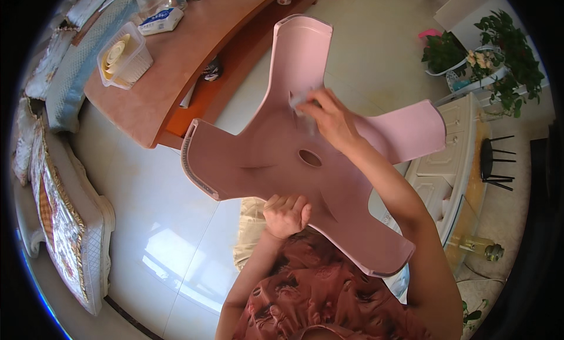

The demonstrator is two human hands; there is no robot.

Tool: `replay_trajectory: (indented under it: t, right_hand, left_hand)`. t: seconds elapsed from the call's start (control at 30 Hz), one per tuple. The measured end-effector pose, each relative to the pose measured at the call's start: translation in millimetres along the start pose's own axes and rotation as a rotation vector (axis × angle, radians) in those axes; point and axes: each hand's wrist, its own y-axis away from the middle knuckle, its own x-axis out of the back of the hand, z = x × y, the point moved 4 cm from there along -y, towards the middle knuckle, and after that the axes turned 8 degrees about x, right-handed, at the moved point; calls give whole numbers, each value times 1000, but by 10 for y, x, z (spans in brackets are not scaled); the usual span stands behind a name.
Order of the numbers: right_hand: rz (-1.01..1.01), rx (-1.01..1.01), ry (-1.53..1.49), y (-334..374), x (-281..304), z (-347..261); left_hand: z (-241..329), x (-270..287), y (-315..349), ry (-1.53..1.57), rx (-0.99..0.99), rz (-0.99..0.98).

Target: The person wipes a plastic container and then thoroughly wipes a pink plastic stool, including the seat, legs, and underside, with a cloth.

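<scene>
A pink plastic stool [270,146] is held up in front of me, its hollow underside facing me. Four broad legs spread out from the middle, where there is an oval hole. My left hand [286,215] is closed round the near edge between two legs. Inside the stool, by the base of the far leg, my right hand [332,120] pinches a small whitish wipe [301,99] and presses it to the surface. The wipe looks partly blurred, and fingers cover some of it.
At the far left stands a brown table [182,52] with a clear plastic tub [124,55] and a tissue pack [160,21]. A cushioned sofa [70,216] lines the left side. Potted plants [511,58] and a pale cabinet [440,146] stand at the right, near a black stool [496,161].
</scene>
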Motion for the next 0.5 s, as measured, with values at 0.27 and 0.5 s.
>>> replay_trajectory:
  t: [0.27, 0.5]
  right_hand:
    - [253, 198, 406, -716, 131, 209]
    - [-226, 30, 303, 86, -596, 367]
  left_hand:
    - [-2, 17, -48, 17, 9, 0]
    - [5, -9, -159, 25, 33, -6]
